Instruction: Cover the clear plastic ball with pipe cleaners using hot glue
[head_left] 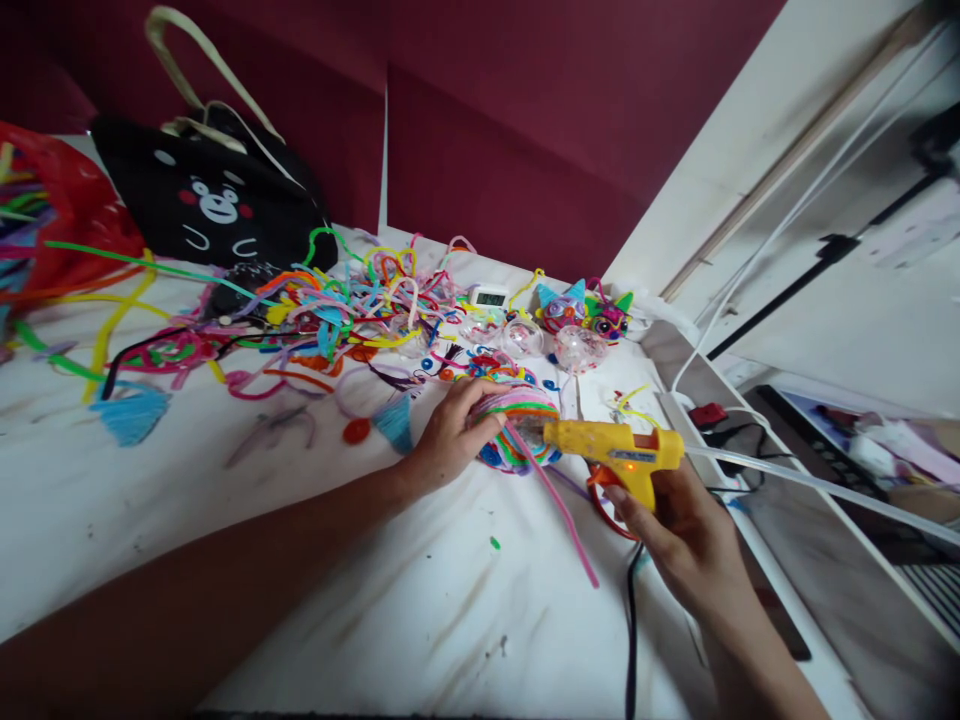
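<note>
My right hand [686,530] is wrapped round the grip of a yellow glue gun [619,447] with an orange trigger and a lit orange light. Its nozzle points left, at or very near a round craft piece [517,405] covered in coloured pipe cleaner rows. My left hand [459,425] holds that piece from its left side, fingers over the top and thumb on the front. A pink pipe cleaner [559,510] trails from the piece down to the right. Whether the nozzle touches the piece I cannot tell.
Tangled pipe cleaners [375,290] cover the table's back. Behind stand a black bag [217,200], a small digital clock [489,297], clear balls [579,348] and a blue-eared craft figure [561,308]. A glue stick [817,490] juts from the gun's rear; a black cord [631,630] hangs below.
</note>
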